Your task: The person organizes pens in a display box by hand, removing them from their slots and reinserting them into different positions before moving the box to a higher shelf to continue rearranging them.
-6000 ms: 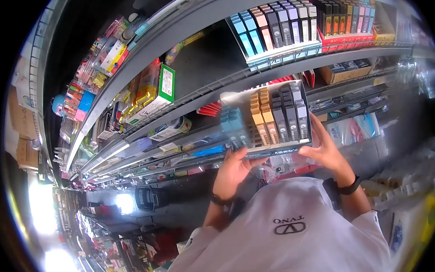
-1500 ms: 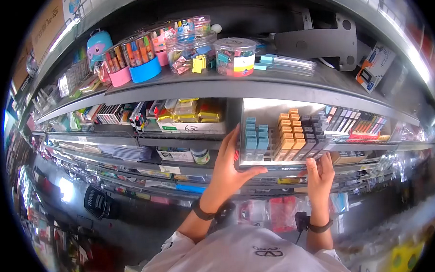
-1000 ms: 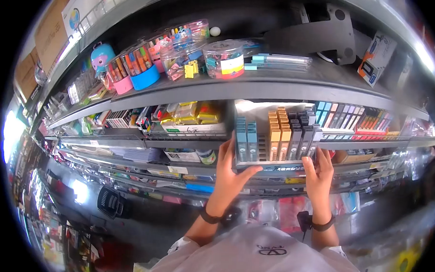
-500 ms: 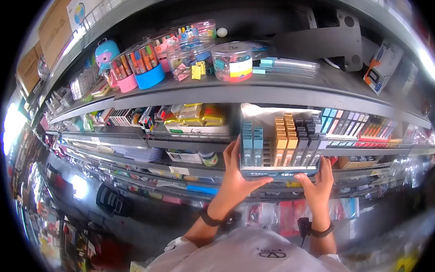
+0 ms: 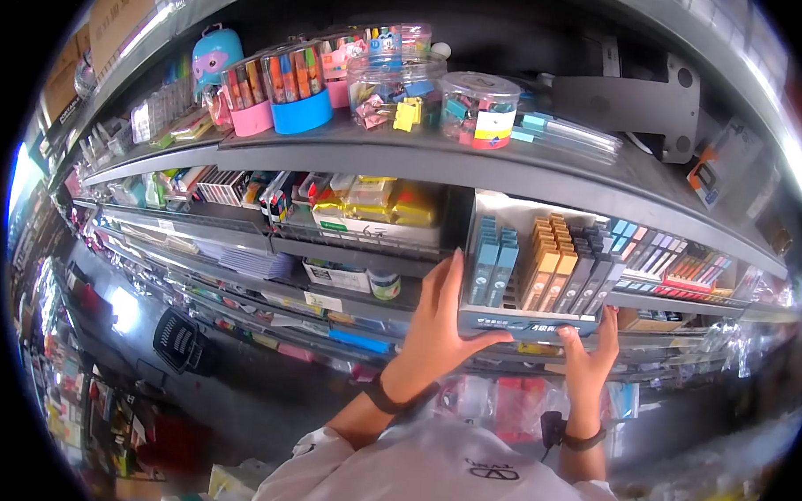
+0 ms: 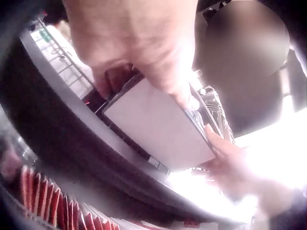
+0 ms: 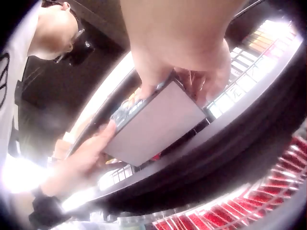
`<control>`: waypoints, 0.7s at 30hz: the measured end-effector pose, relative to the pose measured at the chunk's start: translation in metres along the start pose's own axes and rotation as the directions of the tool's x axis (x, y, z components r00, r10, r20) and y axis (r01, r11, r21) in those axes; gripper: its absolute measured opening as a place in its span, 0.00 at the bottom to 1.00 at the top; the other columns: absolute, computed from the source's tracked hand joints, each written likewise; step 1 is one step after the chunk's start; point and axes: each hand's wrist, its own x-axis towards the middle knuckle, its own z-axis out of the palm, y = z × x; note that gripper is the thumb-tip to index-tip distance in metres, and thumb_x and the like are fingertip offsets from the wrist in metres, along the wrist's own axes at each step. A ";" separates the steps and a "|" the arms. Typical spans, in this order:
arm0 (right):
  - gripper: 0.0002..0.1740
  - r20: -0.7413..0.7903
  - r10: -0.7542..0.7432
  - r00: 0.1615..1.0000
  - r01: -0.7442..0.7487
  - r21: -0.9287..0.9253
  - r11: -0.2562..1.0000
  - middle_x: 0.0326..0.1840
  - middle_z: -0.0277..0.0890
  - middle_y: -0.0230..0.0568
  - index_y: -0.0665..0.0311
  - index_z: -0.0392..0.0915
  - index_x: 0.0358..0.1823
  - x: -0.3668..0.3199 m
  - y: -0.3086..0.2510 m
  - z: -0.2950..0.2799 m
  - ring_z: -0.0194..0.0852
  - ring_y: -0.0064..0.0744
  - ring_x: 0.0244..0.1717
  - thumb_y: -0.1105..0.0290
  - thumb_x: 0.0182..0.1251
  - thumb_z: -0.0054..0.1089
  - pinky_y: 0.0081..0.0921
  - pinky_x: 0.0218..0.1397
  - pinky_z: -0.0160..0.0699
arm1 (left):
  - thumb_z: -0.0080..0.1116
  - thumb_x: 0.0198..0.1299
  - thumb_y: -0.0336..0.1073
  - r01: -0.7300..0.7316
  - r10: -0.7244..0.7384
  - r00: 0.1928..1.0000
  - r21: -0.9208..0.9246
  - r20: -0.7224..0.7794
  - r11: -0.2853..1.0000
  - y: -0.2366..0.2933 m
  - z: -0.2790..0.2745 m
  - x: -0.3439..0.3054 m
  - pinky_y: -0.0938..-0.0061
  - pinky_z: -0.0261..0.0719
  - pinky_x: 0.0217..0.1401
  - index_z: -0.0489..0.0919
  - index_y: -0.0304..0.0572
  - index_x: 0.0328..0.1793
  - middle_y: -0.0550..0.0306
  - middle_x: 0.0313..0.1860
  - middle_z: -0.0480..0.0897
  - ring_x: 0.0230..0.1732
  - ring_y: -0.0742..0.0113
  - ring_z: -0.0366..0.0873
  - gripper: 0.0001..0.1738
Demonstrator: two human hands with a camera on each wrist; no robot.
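Observation:
A cardboard display box point(image 5: 497, 324) with slim upright cases stands between my hands at the middle shelf. Teal cases point(image 5: 493, 263) fill its left end, gold cases point(image 5: 549, 269) its middle, and dark grey cases point(image 5: 585, 279) its right side. My left hand point(image 5: 435, 331) grips the left side, with its thumb along the lower front. At the lower right corner my right hand point(image 5: 589, 359) holds it, thumb on the front. Both wrist views look up at the pale underside point(image 6: 153, 124) of the box, close over the shelf edge; there my right hand's fingers point(image 7: 213, 79) wrap its side.
Right of the box stand more display boxes of slim cases point(image 5: 692, 261). To its left is a white box of yellow packets point(image 5: 376, 219). Clear tubs of clips point(image 5: 478, 112) line the shelf above. A wire rail point(image 5: 357, 242) runs along the shelf front.
Six seconds ago the box was held tilted out from the shelf, with teal cases blurred by my left hand. Now it is at the shelf gap. Lately, the view has shifted slightly.

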 end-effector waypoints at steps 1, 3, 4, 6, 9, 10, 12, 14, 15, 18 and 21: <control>0.39 -0.007 0.001 1.000 -0.001 -0.005 1.000 0.54 0.79 0.47 0.78 0.76 0.66 0.000 -0.002 0.000 0.76 0.39 0.53 0.68 0.55 0.83 0.31 0.60 0.75 | 0.89 0.45 0.51 -0.041 0.040 0.999 -0.034 -0.036 0.999 -0.001 0.002 -0.003 0.48 0.72 0.79 0.60 0.43 0.87 0.36 0.77 0.66 0.78 0.33 0.65 0.67; 0.39 -0.012 0.019 1.000 -0.019 -0.017 1.000 0.53 0.78 0.46 0.78 0.76 0.66 0.001 -0.005 0.000 0.75 0.38 0.51 0.68 0.56 0.82 0.31 0.59 0.75 | 0.88 0.48 0.47 -0.215 0.214 0.972 -0.005 -0.098 0.976 -0.019 0.009 -0.011 0.48 0.73 0.79 0.69 0.48 0.83 0.40 0.77 0.68 0.78 0.35 0.67 0.56; 0.38 -0.015 0.028 1.000 -0.028 -0.021 0.999 0.53 0.78 0.46 0.79 0.76 0.66 0.000 -0.006 0.000 0.75 0.38 0.51 0.68 0.56 0.82 0.31 0.59 0.75 | 0.87 0.50 0.44 -0.300 0.300 0.946 0.015 -0.127 0.954 -0.027 0.012 -0.014 0.48 0.73 0.78 0.74 0.50 0.80 0.43 0.77 0.69 0.78 0.36 0.68 0.50; 0.41 0.040 0.096 0.995 -0.095 -0.033 0.995 0.63 0.78 0.51 0.80 0.72 0.70 -0.001 -0.003 -0.004 0.74 0.37 0.59 0.68 0.59 0.81 0.32 0.66 0.73 | 0.86 0.51 0.38 -0.320 0.322 0.941 0.039 -0.102 0.947 -0.029 0.014 -0.019 0.45 0.73 0.78 0.87 0.61 0.67 0.52 0.77 0.70 0.80 0.38 0.68 0.34; 0.44 0.084 0.174 0.981 -0.172 -0.028 0.985 0.74 0.75 0.55 0.82 0.67 0.75 -0.004 0.004 -0.005 0.73 0.36 0.70 0.70 0.63 0.80 0.33 0.74 0.70 | 0.86 0.50 0.36 -0.310 0.314 0.945 0.060 -0.091 0.949 -0.015 0.018 -0.017 0.42 0.72 0.79 0.90 0.65 0.64 0.55 0.78 0.70 0.81 0.35 0.65 0.32; 0.44 0.077 0.182 0.980 -0.182 -0.009 0.983 0.75 0.74 0.55 0.82 0.66 0.76 -0.006 0.007 -0.004 0.72 0.36 0.71 0.71 0.62 0.80 0.33 0.75 0.69 | 0.86 0.49 0.36 -0.328 0.335 0.938 0.086 -0.087 0.941 -0.011 0.020 -0.015 0.42 0.71 0.80 0.89 0.66 0.65 0.55 0.77 0.70 0.81 0.34 0.63 0.33; 0.46 0.075 0.189 0.979 -0.191 0.016 0.981 0.78 0.71 0.54 0.81 0.65 0.77 -0.009 0.012 -0.002 0.70 0.36 0.74 0.71 0.62 0.80 0.34 0.77 0.68 | 0.86 0.49 0.36 -0.340 0.351 0.932 0.112 -0.095 0.934 -0.009 0.027 -0.015 0.42 0.71 0.80 0.89 0.67 0.65 0.56 0.76 0.71 0.82 0.32 0.61 0.34; 0.47 0.083 0.188 0.979 -0.191 0.029 0.981 0.80 0.68 0.54 0.80 0.64 0.78 -0.011 0.016 -0.002 0.68 0.37 0.76 0.72 0.62 0.80 0.35 0.79 0.66 | 0.86 0.48 0.36 -0.329 0.341 0.932 0.110 -0.119 0.938 -0.014 0.034 -0.019 0.42 0.70 0.81 0.89 0.68 0.66 0.58 0.75 0.71 0.83 0.30 0.59 0.35; 0.47 0.085 0.171 0.982 -0.174 0.021 0.985 0.81 0.67 0.54 0.80 0.64 0.78 -0.012 0.016 -0.002 0.69 0.37 0.76 0.71 0.62 0.81 0.35 0.79 0.66 | 0.86 0.48 0.36 -0.330 0.342 0.931 0.106 -0.127 0.938 -0.014 0.035 -0.020 0.42 0.69 0.82 0.89 0.66 0.65 0.57 0.76 0.70 0.84 0.30 0.58 0.34; 0.45 0.068 0.104 0.992 -0.105 0.022 0.994 0.74 0.70 0.53 0.80 0.67 0.75 -0.013 0.014 -0.001 0.72 0.39 0.70 0.70 0.60 0.82 0.34 0.74 0.69 | 0.87 0.47 0.35 -0.316 0.319 0.931 0.048 -0.176 0.948 -0.017 0.040 -0.023 0.42 0.67 0.84 0.88 0.61 0.65 0.52 0.79 0.63 0.85 0.29 0.55 0.35; 0.43 0.032 -0.006 0.999 0.007 -0.016 1.000 0.58 0.77 0.51 0.79 0.72 0.68 -0.007 0.005 -0.001 0.78 0.43 0.58 0.66 0.56 0.84 0.34 0.66 0.75 | 0.91 0.44 0.37 -0.339 0.311 0.914 -0.069 -0.262 0.938 -0.027 0.047 -0.021 0.46 0.63 0.87 0.66 0.49 0.84 0.39 0.84 0.50 0.87 0.34 0.52 0.60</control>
